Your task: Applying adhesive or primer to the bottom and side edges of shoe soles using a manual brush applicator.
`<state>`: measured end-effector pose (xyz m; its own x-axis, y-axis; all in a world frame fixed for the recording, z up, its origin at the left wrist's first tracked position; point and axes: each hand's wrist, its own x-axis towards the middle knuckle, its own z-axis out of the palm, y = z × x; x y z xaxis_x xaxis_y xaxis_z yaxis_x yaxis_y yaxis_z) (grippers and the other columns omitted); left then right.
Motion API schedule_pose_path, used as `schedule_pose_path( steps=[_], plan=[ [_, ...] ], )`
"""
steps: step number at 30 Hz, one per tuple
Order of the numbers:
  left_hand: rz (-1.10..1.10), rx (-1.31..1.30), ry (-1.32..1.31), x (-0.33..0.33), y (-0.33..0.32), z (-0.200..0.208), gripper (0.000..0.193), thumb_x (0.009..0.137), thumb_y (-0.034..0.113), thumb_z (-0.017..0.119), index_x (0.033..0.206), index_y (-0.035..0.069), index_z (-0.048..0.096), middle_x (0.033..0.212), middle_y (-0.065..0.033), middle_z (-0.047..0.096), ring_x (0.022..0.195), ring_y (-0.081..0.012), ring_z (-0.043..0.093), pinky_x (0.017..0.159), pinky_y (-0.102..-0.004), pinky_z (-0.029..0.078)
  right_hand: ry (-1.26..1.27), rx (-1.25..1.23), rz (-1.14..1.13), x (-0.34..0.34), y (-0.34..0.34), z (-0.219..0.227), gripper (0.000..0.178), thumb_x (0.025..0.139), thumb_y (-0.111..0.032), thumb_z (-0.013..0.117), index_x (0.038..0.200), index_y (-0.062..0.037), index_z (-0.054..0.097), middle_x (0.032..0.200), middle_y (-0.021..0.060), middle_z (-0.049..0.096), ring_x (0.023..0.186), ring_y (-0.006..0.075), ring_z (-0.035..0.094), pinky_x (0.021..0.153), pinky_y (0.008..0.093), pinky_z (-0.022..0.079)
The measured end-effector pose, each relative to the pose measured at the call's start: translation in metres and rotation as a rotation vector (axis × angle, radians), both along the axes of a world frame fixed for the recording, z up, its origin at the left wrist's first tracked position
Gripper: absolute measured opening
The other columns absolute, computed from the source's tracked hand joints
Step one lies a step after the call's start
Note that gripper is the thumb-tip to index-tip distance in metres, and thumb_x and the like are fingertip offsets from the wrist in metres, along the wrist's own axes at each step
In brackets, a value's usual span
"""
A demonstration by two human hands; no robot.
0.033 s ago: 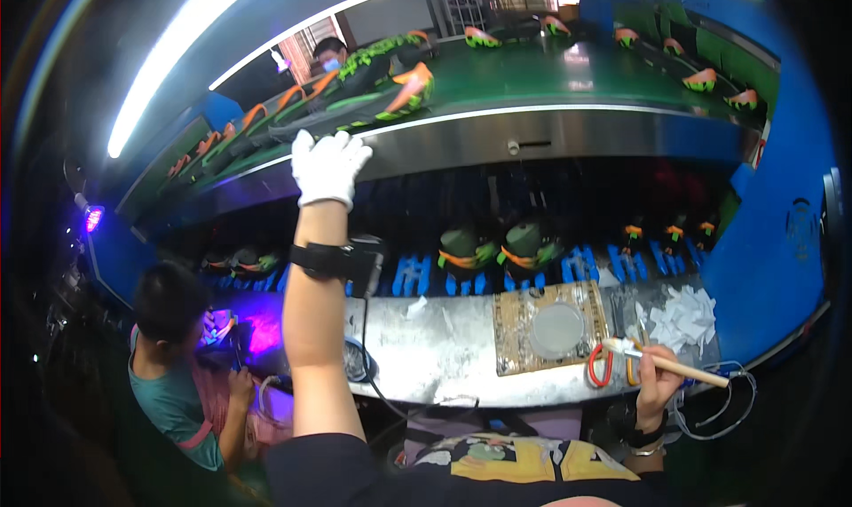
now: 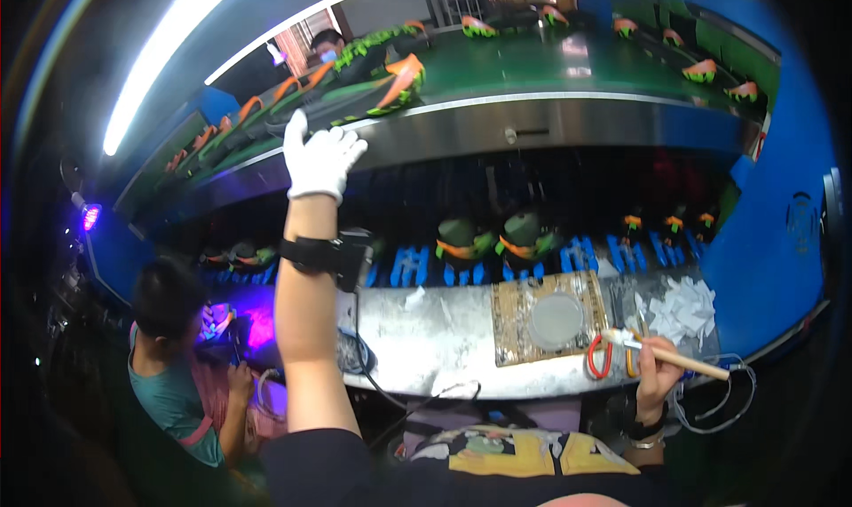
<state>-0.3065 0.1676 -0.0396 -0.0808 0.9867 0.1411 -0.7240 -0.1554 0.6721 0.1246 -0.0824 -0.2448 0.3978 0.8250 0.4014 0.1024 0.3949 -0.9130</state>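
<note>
My left hand (image 2: 321, 159), in a white glove, is raised at the near edge of the upper belt. Its thumb and fingers are apart, just by a black shoe sole (image 2: 351, 109) with a green and orange end; whether they touch it I cannot tell. My bare right hand (image 2: 655, 376) is closed round the wooden handle of a brush (image 2: 682, 360). The brush's pale bristles point left, over the red handle loop (image 2: 600, 358) of a tool on the bench. Left of them, a round pale dish (image 2: 556, 320) sits on a brown cardboard sheet (image 2: 512, 334).
More soles lie on the green belt (image 2: 497, 67). Below it, dark green and orange shoe pieces (image 2: 458, 233) stand on blue racks (image 2: 411, 267). White scraps (image 2: 682, 310) are heaped at the right of the metal bench (image 2: 426, 352). A co-worker (image 2: 173, 356) sits at left under purple light.
My gloved left hand has shifted slightly down and left, and its thumb stands farther from the fingers. My right hand still holds the brush in nearly the same place.
</note>
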Motion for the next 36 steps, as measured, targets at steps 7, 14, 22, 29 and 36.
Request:
schedule_pose_path(
  steps=[7,14,22,29,36],
  plan=[
    [0.068,-0.249,0.253,-0.009,0.015,0.016,0.079,0.078,0.052,0.043,0.133,0.002,0.016,0.131,-0.0197,0.029,0.113,-0.0401,0.036,0.088,-0.0527,0.034,0.043,0.047,0.073,-0.008,0.005,0.006,0.013,0.077,-0.002,0.055,0.09,0.0004,0.054,0.08,0.0015,0.05,0.061,0.003,0.039,0.054,0.0157,0.031],
    [-0.127,-0.502,0.749,-0.018,0.007,0.044,0.071,0.077,0.054,0.046,0.114,-0.005,0.037,0.096,-0.0204,0.056,0.075,-0.0321,0.059,0.062,-0.0437,0.051,0.046,0.017,0.057,-0.01,0.006,0.004,0.012,0.077,-0.002,0.055,0.089,0.0009,0.055,0.081,0.0023,0.051,0.065,0.0044,0.044,0.057,0.0165,0.034],
    [-0.053,-0.284,0.571,-0.001,0.005,0.027,0.053,0.085,0.03,0.032,0.121,-0.008,0.027,0.118,-0.0262,0.041,0.103,-0.0414,0.046,0.082,-0.0464,0.045,0.047,0.007,0.058,-0.016,-0.004,0.009,0.011,0.078,-0.002,0.054,0.089,0.0006,0.055,0.074,-0.0004,0.049,0.057,0.0013,0.039,0.049,0.0144,0.03],
    [0.161,0.054,0.209,-0.022,-0.027,-0.038,0.024,0.076,0.02,0.051,0.093,0.005,0.055,0.09,-0.0101,0.06,0.081,-0.0213,0.059,0.07,-0.0365,0.049,-0.005,-0.031,0.048,-0.009,0.016,0.001,0.009,0.079,-0.001,0.054,0.087,0.0026,0.055,0.074,0.0012,0.051,0.062,0.0047,0.043,0.055,0.0178,0.035],
    [-0.479,0.243,-0.003,-0.07,-0.071,-0.116,0.057,0.079,0.02,0.047,0.129,0.001,0.027,0.119,-0.0205,0.041,0.107,-0.03,0.043,0.091,-0.0387,0.038,-0.152,-0.093,0.199,-0.025,0.055,0.006,0.008,0.077,-0.003,0.058,0.083,0.0013,0.057,0.073,0.0012,0.055,0.063,0.0047,0.047,0.054,0.0169,0.037]
  ],
)
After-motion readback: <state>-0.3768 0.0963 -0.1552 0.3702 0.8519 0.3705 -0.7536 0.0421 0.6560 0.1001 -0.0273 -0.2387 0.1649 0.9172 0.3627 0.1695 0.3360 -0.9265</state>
